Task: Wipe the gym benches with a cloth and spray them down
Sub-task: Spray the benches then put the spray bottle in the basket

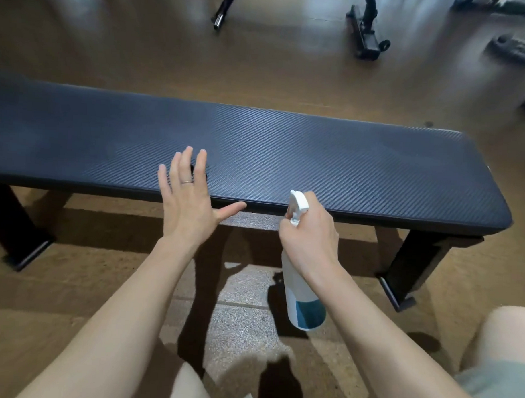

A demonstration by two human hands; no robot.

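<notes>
A long black padded gym bench (316, 159) with a ribbed surface runs across the view in front of me. My left hand (190, 196) is spread flat, fingers straight, over the bench's near edge, holding nothing. My right hand (309, 233) grips the neck of a white spray bottle (304, 301) with blue liquid in its lower part. The bottle's white nozzle points toward the bench pad from just in front of the near edge. No cloth is visible.
The bench stands on black legs (413, 263) at its right and left ends, on a brown floor. Dark gym equipment bases (365, 32) lie on the floor behind the bench, at the upper right. My knee (506, 341) shows at the lower right.
</notes>
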